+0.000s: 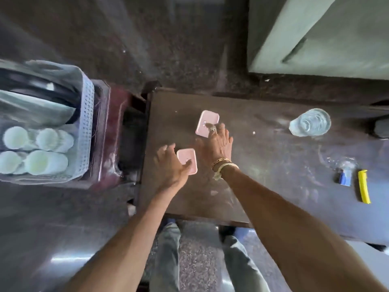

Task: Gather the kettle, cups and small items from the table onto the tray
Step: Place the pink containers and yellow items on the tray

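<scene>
Two pink boxes (207, 123); pale lattice tray (87, 127), yellow clip (363, 186), blue lighter (345, 179)

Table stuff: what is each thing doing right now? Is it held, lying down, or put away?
Near pink box: lid on, flat on table, left hand closing on it.
Far pink box: lid on, flat, right hand fingertips on it.
Glass: upright, untouched.
Blue lighter: lying flat.
Yellow stick: lying flat.
Cups: already in the basket.

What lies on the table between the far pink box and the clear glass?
Head view: only a small white crumb on bare dark tabletop between far pink rectangular box and clear glass.
</scene>
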A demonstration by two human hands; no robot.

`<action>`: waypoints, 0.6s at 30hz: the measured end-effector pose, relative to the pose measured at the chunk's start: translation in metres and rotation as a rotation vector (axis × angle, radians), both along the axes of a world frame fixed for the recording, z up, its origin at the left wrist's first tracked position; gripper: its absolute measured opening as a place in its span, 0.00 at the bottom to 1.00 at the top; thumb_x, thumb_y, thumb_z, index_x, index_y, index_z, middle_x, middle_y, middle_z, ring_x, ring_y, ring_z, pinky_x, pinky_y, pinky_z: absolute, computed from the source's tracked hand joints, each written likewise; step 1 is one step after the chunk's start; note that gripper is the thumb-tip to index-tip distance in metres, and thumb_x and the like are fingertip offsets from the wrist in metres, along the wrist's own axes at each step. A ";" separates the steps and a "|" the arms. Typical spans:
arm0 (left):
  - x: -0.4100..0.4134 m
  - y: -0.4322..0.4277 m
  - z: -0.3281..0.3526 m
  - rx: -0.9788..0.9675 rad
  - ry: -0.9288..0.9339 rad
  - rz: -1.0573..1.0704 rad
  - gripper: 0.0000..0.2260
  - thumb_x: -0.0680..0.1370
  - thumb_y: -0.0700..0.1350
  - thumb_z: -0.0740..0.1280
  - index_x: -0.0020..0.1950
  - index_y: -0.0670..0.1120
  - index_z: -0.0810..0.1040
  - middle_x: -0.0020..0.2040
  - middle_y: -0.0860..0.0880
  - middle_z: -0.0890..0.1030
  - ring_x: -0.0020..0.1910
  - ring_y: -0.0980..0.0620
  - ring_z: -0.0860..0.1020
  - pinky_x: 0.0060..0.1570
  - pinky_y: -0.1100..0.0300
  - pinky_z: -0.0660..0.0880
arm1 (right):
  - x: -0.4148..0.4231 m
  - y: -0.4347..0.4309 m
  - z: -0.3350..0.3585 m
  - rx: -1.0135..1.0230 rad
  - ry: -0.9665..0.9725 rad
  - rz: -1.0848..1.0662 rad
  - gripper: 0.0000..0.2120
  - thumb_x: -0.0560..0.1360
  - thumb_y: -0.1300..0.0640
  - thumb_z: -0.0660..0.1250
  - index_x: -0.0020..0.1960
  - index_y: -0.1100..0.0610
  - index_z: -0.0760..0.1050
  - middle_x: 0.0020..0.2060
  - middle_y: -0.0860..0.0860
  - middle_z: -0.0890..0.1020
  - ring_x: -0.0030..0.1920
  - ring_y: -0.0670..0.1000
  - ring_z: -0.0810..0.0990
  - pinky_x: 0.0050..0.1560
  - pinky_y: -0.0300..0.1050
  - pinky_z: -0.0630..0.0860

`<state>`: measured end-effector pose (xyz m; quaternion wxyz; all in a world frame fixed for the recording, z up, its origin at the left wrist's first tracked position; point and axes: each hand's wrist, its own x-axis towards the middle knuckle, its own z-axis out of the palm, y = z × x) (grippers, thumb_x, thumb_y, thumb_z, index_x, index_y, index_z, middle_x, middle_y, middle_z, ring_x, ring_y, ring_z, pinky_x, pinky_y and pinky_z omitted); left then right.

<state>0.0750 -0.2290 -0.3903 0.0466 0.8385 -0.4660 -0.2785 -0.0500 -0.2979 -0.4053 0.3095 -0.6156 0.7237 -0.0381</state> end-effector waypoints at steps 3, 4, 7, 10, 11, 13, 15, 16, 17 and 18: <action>-0.002 0.000 -0.010 0.027 0.060 0.007 0.37 0.68 0.54 0.76 0.73 0.45 0.68 0.72 0.43 0.68 0.71 0.42 0.66 0.68 0.49 0.64 | 0.012 -0.007 -0.010 -0.019 0.041 -0.008 0.26 0.73 0.44 0.67 0.69 0.53 0.72 0.65 0.53 0.70 0.62 0.59 0.72 0.60 0.54 0.67; -0.003 -0.001 -0.012 0.028 0.082 0.014 0.38 0.68 0.55 0.76 0.74 0.45 0.67 0.72 0.43 0.67 0.71 0.42 0.66 0.68 0.48 0.64 | 0.014 -0.008 -0.012 -0.030 0.051 -0.013 0.26 0.73 0.44 0.67 0.69 0.53 0.72 0.65 0.53 0.70 0.62 0.58 0.72 0.60 0.54 0.67; -0.002 -0.006 -0.017 0.020 0.108 0.019 0.38 0.70 0.56 0.75 0.75 0.46 0.66 0.73 0.44 0.67 0.72 0.43 0.64 0.69 0.49 0.63 | 0.016 -0.012 -0.019 -0.049 0.073 -0.047 0.27 0.74 0.44 0.66 0.69 0.54 0.71 0.66 0.53 0.69 0.62 0.58 0.71 0.60 0.53 0.66; 0.001 -0.010 -0.018 0.041 0.095 0.001 0.37 0.71 0.55 0.74 0.75 0.47 0.65 0.74 0.45 0.66 0.72 0.44 0.65 0.68 0.50 0.64 | 0.015 -0.018 -0.025 -0.039 0.108 -0.099 0.31 0.74 0.42 0.65 0.72 0.55 0.67 0.67 0.55 0.67 0.63 0.59 0.70 0.63 0.55 0.65; 0.001 -0.010 -0.019 0.042 0.094 0.011 0.35 0.71 0.53 0.74 0.75 0.47 0.65 0.74 0.45 0.66 0.72 0.43 0.65 0.68 0.48 0.64 | 0.015 -0.020 -0.027 -0.027 0.113 -0.122 0.33 0.74 0.40 0.66 0.73 0.56 0.66 0.68 0.56 0.67 0.64 0.59 0.70 0.64 0.55 0.65; 0.003 -0.012 -0.020 0.018 0.100 0.029 0.32 0.74 0.51 0.72 0.75 0.46 0.66 0.73 0.44 0.67 0.72 0.43 0.65 0.68 0.48 0.64 | 0.015 -0.025 -0.030 0.004 0.099 -0.174 0.36 0.73 0.39 0.67 0.75 0.57 0.63 0.70 0.57 0.65 0.65 0.60 0.70 0.66 0.56 0.67; 0.001 -0.019 -0.021 -0.029 0.147 0.055 0.26 0.77 0.47 0.68 0.74 0.45 0.68 0.72 0.44 0.69 0.72 0.43 0.67 0.69 0.49 0.63 | 0.015 -0.028 -0.032 0.013 0.019 -0.250 0.36 0.75 0.42 0.66 0.76 0.57 0.61 0.70 0.57 0.65 0.66 0.61 0.70 0.67 0.56 0.67; -0.001 -0.026 -0.022 -0.049 0.183 0.071 0.24 0.79 0.45 0.66 0.74 0.44 0.69 0.72 0.44 0.69 0.71 0.43 0.67 0.70 0.50 0.63 | 0.015 -0.029 -0.033 0.004 -0.024 -0.289 0.34 0.77 0.44 0.65 0.76 0.58 0.61 0.70 0.57 0.66 0.67 0.61 0.70 0.68 0.56 0.67; -0.004 -0.033 -0.023 -0.059 0.221 0.076 0.22 0.80 0.44 0.64 0.75 0.44 0.69 0.73 0.44 0.70 0.71 0.43 0.68 0.71 0.51 0.63 | 0.015 -0.030 -0.034 -0.010 -0.061 -0.327 0.31 0.78 0.46 0.63 0.76 0.59 0.61 0.69 0.58 0.67 0.67 0.61 0.70 0.68 0.55 0.67; -0.006 -0.042 -0.024 -0.062 0.259 0.066 0.21 0.81 0.43 0.61 0.75 0.43 0.68 0.73 0.44 0.70 0.72 0.44 0.68 0.72 0.53 0.63 | 0.014 -0.030 -0.035 -0.025 -0.097 -0.363 0.28 0.80 0.49 0.61 0.76 0.60 0.62 0.68 0.58 0.68 0.66 0.61 0.70 0.67 0.53 0.65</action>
